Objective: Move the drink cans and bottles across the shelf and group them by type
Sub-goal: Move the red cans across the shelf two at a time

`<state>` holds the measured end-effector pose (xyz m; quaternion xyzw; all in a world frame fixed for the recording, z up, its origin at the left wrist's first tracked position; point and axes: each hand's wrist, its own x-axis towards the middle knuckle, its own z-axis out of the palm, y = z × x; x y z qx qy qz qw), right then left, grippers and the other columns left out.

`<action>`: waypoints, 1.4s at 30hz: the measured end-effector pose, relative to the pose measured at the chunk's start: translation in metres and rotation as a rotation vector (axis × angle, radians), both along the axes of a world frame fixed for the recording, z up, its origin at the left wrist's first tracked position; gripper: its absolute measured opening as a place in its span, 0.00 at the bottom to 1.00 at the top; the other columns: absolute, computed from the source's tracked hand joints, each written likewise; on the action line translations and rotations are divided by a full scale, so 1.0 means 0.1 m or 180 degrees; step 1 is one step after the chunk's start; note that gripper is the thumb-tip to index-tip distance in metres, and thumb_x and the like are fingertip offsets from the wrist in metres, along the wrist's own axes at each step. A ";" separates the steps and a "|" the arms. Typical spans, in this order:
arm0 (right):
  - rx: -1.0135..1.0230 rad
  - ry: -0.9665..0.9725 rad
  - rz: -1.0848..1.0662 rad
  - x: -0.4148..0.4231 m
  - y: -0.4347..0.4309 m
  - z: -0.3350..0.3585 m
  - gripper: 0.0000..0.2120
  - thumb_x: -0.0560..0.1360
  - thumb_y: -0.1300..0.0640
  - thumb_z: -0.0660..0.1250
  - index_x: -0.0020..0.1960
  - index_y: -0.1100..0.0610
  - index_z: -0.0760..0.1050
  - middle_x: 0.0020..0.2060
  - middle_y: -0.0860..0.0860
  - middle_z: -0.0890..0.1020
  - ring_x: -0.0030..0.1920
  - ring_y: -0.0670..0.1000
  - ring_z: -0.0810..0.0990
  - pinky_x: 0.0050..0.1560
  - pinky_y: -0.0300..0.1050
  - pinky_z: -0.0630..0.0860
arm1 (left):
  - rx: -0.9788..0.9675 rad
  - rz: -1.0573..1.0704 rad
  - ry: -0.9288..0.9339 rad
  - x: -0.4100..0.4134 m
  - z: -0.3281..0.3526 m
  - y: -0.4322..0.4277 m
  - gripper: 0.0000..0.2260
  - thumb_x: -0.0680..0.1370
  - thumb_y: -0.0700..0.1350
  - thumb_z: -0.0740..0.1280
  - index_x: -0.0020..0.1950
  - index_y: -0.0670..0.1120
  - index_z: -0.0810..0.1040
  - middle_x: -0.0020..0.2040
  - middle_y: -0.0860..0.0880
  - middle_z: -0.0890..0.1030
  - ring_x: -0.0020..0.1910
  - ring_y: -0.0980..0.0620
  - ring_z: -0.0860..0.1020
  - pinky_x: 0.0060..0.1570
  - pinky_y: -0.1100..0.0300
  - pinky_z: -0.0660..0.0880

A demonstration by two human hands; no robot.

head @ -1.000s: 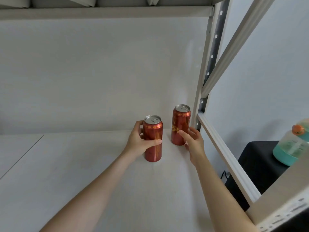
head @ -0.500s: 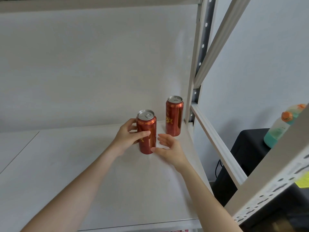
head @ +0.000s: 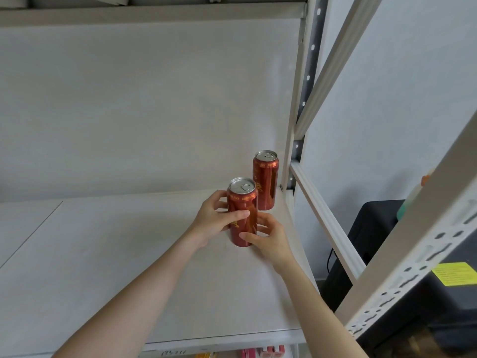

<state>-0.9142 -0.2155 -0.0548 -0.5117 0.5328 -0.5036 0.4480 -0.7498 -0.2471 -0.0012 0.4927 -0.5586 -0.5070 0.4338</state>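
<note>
- Person is reaching both bare forearms into a pale shelf [head: 116, 254], with the head camera looking forward and down at the board.
- Left hand [head: 213, 220] is gripping the front red can [head: 242, 200]. Its thumb is lying across the can's face at mid height, and its fingers are curling round the left side.
- Right hand [head: 272, 237] is gripping the same can lower down. Its thumb is pressing near the base, and its fingers are curling round the right side.
- The front red can is standing upright between the two hands, towards the right end of the shelf board. Its silver top and pull tab are facing up, and gold markings are showing on its side.
- The rear red can [head: 267, 182] is standing upright just behind and to the right of it, in the back corner near the metal upright [head: 296, 120]. Neither hand is touching it. The two cans are overlapping in this view, so whether they are touching cannot be told.
- Outside the frame on the right, a black cabinet [head: 374, 228] is carrying a yellow label [head: 453, 273].
- A teal bottle [head: 404, 210] is showing only in part there, hidden mostly behind the perforated front post [head: 418, 254].
- Pink and yellow packaging [head: 263, 352] is peeking out below the shelf's front edge.
</note>
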 end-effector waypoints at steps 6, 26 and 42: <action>0.0037 -0.0082 -0.0311 -0.31 0.13 -0.04 0.26 0.65 0.58 0.80 0.60 0.51 0.76 0.53 0.44 0.83 0.53 0.42 0.81 0.45 0.32 0.75 | 0.0036 -0.0212 -0.0113 -0.37 0.00 0.02 0.31 0.55 0.58 0.81 0.54 0.54 0.77 0.55 0.47 0.82 0.52 0.49 0.83 0.52 0.47 0.82; 0.0010 -0.0301 -0.0587 -0.47 -0.22 -0.07 0.29 0.65 0.57 0.80 0.63 0.52 0.75 0.54 0.45 0.82 0.53 0.43 0.80 0.47 0.35 0.76 | 0.0102 -0.0147 -0.0126 -0.62 0.00 -0.36 0.31 0.54 0.59 0.81 0.50 0.48 0.75 0.51 0.47 0.82 0.51 0.49 0.83 0.53 0.46 0.81; 0.0036 -0.0231 -0.0638 -0.45 -0.35 -0.07 0.29 0.66 0.57 0.80 0.65 0.54 0.74 0.56 0.47 0.81 0.54 0.44 0.80 0.53 0.41 0.78 | 0.0088 -0.0117 -0.0173 -0.62 0.03 -0.48 0.22 0.65 0.48 0.82 0.51 0.45 0.75 0.48 0.47 0.83 0.46 0.50 0.85 0.52 0.46 0.81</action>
